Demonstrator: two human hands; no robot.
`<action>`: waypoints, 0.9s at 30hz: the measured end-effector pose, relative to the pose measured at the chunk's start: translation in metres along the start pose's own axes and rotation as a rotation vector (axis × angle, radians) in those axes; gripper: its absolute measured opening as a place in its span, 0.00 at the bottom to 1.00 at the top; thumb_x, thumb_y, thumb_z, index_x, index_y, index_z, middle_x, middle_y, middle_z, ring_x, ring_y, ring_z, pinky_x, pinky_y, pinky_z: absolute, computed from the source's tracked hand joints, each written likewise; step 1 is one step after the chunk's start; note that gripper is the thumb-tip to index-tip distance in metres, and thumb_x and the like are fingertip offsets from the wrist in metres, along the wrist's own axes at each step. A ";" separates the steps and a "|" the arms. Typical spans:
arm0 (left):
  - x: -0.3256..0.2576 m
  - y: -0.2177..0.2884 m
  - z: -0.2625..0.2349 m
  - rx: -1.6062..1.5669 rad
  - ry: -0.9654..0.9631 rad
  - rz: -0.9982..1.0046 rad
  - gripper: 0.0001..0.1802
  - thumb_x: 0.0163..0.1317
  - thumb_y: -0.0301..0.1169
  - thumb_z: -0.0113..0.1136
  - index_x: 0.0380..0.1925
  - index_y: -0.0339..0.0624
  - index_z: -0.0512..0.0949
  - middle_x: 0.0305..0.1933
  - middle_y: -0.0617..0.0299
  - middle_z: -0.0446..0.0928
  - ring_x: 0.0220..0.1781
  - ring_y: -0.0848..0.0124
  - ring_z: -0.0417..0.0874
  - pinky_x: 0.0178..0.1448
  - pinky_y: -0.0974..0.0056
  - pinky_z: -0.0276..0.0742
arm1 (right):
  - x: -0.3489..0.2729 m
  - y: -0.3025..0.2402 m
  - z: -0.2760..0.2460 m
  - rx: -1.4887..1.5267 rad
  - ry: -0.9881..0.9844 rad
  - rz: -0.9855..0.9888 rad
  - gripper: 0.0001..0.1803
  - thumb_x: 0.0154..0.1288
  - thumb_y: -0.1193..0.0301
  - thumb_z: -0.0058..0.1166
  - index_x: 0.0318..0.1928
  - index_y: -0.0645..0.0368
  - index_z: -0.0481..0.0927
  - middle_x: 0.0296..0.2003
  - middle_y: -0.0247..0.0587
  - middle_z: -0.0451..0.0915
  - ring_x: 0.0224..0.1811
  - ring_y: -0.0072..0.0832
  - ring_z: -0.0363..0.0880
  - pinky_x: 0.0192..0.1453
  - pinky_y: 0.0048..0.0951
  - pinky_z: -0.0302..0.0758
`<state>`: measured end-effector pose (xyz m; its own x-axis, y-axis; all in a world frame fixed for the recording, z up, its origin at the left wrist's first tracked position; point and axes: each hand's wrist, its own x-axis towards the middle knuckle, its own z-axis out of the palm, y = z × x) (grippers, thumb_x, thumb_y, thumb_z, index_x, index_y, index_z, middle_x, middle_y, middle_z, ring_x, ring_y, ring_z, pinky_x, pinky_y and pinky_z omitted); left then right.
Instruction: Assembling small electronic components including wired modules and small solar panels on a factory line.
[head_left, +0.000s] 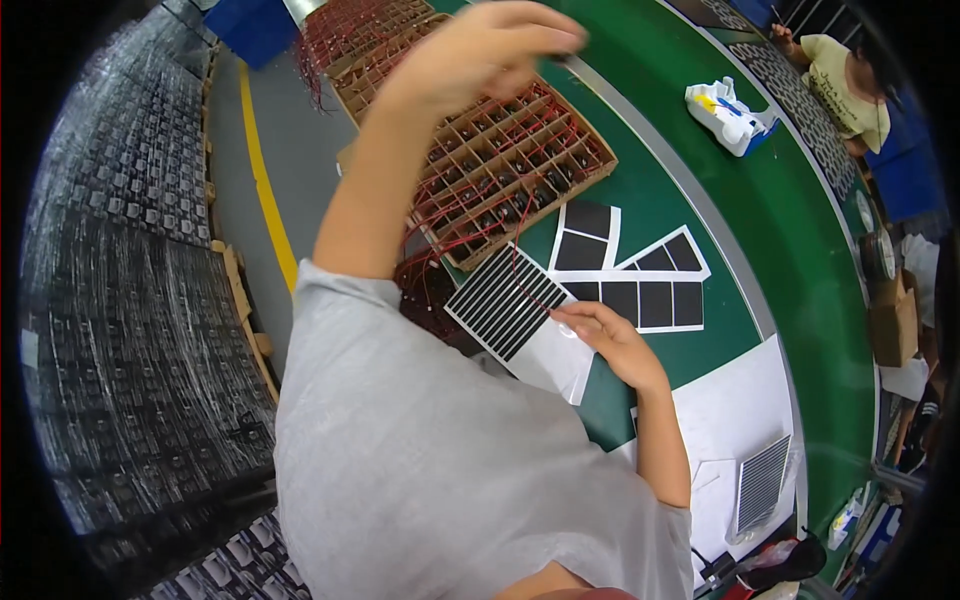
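My right hand pinches the end of a thin red wire above a white sheet with narrow black strips. A small shiny whitish bit shows under its fingers; I cannot make out what it is. The wire runs up toward a divided cardboard tray, whose compartments hold round black parts with red wires. Raised above the far part of this tray, my left hand is blurred by motion. Something small and dark shows by its fingertips, and whether they hold it is unclear.
White-edged sheets with black rectangles lie right of the tray on the green bench. A striped panel rests on white board at lower right. Further over are a white plastic container and another person. Wrapped stacks stand left.
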<state>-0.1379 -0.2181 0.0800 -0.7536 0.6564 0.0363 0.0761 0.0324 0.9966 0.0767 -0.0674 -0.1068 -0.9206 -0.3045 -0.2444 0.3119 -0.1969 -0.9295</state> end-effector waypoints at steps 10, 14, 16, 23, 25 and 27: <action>-0.007 -0.111 -0.135 1.173 0.204 -0.131 0.16 0.42 0.37 0.59 0.29 0.39 0.73 0.31 0.52 0.77 0.33 0.60 0.77 0.39 0.61 0.72 | -0.001 -0.004 0.005 -0.015 -0.003 0.040 0.15 0.61 0.76 0.42 0.49 0.66 0.65 0.48 0.43 0.72 0.54 0.27 0.67 0.56 0.23 0.62; 0.013 -0.136 -0.126 1.388 0.078 -0.334 0.16 0.42 0.39 0.58 0.30 0.41 0.74 0.30 0.52 0.76 0.36 0.57 0.77 0.39 0.58 0.72 | -0.001 -0.003 0.007 -0.033 0.029 0.006 0.15 0.62 0.72 0.41 0.48 0.67 0.67 0.45 0.44 0.74 0.50 0.27 0.70 0.55 0.23 0.62; 0.018 -0.136 -0.114 1.476 0.097 -0.351 0.15 0.41 0.38 0.58 0.29 0.42 0.76 0.29 0.53 0.77 0.34 0.56 0.77 0.38 0.58 0.73 | 0.000 -0.003 0.006 -0.035 0.031 -0.002 0.15 0.62 0.72 0.41 0.48 0.67 0.67 0.45 0.44 0.74 0.50 0.27 0.70 0.55 0.23 0.62; 0.033 -0.137 -0.112 1.486 0.024 -0.381 0.18 0.42 0.40 0.59 0.28 0.37 0.77 0.33 0.48 0.77 0.36 0.54 0.78 0.41 0.55 0.74 | 0.000 0.000 0.003 -0.023 0.028 -0.012 0.14 0.62 0.74 0.39 0.47 0.68 0.67 0.44 0.46 0.75 0.50 0.29 0.70 0.56 0.24 0.62; 0.036 -0.139 -0.114 1.488 -0.002 -0.401 0.22 0.44 0.44 0.60 0.32 0.36 0.77 0.36 0.49 0.77 0.39 0.55 0.78 0.43 0.55 0.74 | -0.001 0.000 0.002 -0.013 0.033 -0.015 0.13 0.62 0.74 0.39 0.46 0.68 0.66 0.44 0.47 0.75 0.50 0.29 0.71 0.56 0.24 0.62; 0.038 -0.144 -0.120 1.467 -0.037 -0.402 0.21 0.44 0.42 0.60 0.33 0.36 0.76 0.37 0.49 0.76 0.40 0.55 0.77 0.44 0.55 0.74 | 0.000 0.000 0.003 -0.011 0.035 -0.010 0.13 0.62 0.75 0.40 0.46 0.68 0.67 0.43 0.46 0.75 0.50 0.29 0.71 0.56 0.24 0.62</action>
<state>-0.2559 -0.2885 -0.0528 -0.8672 0.4391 -0.2350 0.4546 0.8906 -0.0134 0.0776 -0.0700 -0.1063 -0.9314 -0.2698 -0.2442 0.3000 -0.1893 -0.9350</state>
